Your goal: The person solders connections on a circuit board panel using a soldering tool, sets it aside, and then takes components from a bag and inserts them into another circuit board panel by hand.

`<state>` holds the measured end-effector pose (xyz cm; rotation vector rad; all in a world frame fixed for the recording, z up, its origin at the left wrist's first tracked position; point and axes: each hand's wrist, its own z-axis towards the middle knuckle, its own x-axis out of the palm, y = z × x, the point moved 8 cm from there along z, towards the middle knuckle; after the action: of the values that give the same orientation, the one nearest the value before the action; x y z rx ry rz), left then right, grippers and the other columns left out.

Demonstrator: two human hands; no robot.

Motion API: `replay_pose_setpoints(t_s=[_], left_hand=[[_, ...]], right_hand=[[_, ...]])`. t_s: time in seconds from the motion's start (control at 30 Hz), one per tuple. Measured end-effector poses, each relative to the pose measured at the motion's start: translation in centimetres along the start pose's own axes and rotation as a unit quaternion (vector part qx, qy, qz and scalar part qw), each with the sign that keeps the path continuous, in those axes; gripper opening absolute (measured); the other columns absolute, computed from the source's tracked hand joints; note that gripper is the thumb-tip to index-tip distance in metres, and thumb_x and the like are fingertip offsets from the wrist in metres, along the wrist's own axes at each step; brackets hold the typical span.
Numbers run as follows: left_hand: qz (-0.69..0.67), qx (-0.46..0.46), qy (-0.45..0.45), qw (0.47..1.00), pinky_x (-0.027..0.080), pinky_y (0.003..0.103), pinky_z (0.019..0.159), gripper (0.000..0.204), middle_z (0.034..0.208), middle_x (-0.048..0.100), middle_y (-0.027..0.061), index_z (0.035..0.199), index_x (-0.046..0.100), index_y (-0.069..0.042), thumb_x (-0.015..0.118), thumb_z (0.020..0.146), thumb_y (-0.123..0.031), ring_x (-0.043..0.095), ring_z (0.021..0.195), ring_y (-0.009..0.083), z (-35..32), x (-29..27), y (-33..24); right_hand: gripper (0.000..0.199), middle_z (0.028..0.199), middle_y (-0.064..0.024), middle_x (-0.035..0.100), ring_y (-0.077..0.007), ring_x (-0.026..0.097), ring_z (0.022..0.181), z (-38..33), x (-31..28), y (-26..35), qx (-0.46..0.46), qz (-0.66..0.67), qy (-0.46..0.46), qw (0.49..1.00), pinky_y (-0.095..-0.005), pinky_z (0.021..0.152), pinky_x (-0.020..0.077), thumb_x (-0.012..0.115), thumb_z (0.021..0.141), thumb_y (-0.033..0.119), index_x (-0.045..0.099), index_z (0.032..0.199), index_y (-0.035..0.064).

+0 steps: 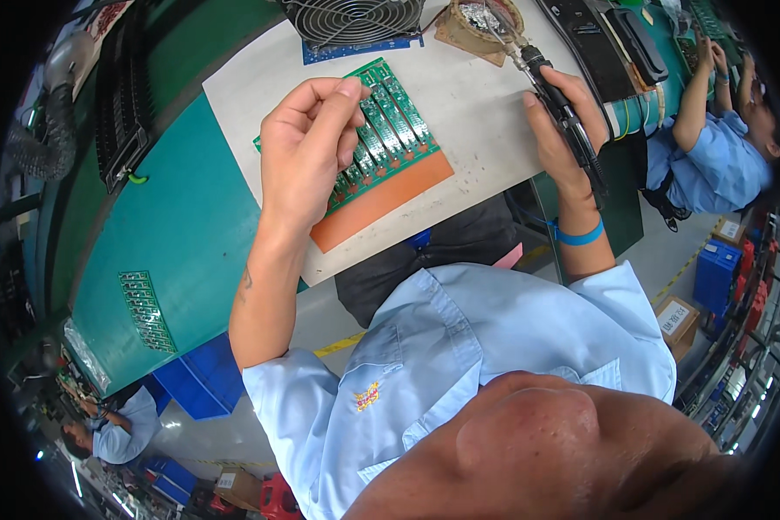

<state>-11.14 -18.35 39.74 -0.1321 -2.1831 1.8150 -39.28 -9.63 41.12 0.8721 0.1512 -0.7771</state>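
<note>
My left hand [308,143] is held above a green circuit board panel [392,117], its thumb and fingers pinched together. Whatever it may hold between the fingertips is too small or hidden to make out. The panel is made of several narrow strips and lies on an orange-brown board [390,201]; my hand covers its left part. In my right hand [572,130] is a soldering iron [542,76] with a black handle. Its metal tip end points up and left, over a round pot [456,33] with silvery shavings inside.
A pale sheet [485,139] lies under the work on the green table [182,234]. A black fan [355,19] stands at the far edge. Another circuit board panel [146,310] lies to the left. Black cases [594,52] are at the right. Co-workers sit right and lower left.
</note>
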Motion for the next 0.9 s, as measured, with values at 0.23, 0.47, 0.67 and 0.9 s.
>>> replay_pose_setpoints(t_s=[0.23, 0.47, 0.67, 0.9], left_hand=[[0.004, 0.001, 0.003, 1.0, 0.031, 0.017, 0.049, 0.024, 0.083, 0.064, 0.0035, 0.111, 0.071, 0.003, 0.064, 0.105, -0.019, 0.046, 0.057, 0.004, 0.0, -0.1, 0.0], [0.0, 0.02, -0.003, 1.0, 0.032, 0.017, 0.05, 0.022, 0.084, 0.064, 0.0035, 0.112, 0.072, 0.002, 0.065, 0.105, -0.018, 0.046, 0.058, 0.0045, 0.0, -0.5, -0.5], [0.069, 0.156, -0.073, 0.983, 0.042, 0.017, 0.058, 0.017, 0.087, 0.067, 0.0046, 0.11, 0.072, 0.001, 0.072, 0.1, -0.012, 0.054, 0.066, 0.0059, 0.0, -1.5, -2.9], [0.306, 0.243, -0.079, 0.917, 0.048, 0.023, 0.07, 0.027, 0.094, 0.069, 0.0056, 0.117, 0.072, -0.002, 0.077, 0.091, -0.011, 0.059, 0.078, 0.0123, -0.3, -1.7, -3.9]], right_hand=[[0.041, 0.107, -0.0124, 0.074, -0.0206, 0.068, 0.086, 0.1, 0.0, 0.1, -0.01, 0.003, -0.01, 1.0, -0.0279, 0.079, 0.0536, 0.079, 0.081, -0.005, 0.074, 0.121, -0.0005], [0.042, 0.109, -0.0127, 0.074, -0.0209, 0.069, 0.088, 0.0, 0.0, -0.1, -0.015, 0.003, -0.003, 1.0, -0.028, 0.08, 0.0542, 0.079, 0.081, -0.005, 0.073, 0.123, 0.0002], [0.046, 0.112, -0.0124, 0.074, -0.0205, 0.069, 0.092, 0.6, 0.3, 0.3, -0.025, 0.032, -0.004, 0.999, -0.0281, 0.083, 0.0549, 0.08, 0.083, -0.003, 0.071, 0.128, 0.0008], [0.048, 0.115, -0.0126, 0.073, -0.0203, 0.069, 0.096, 0.4, 0.4, -1.4, 0.048, 0.092, -0.03, 0.994, -0.03, 0.085, 0.0556, 0.08, 0.084, -0.002, 0.069, 0.131, -0.0007]])
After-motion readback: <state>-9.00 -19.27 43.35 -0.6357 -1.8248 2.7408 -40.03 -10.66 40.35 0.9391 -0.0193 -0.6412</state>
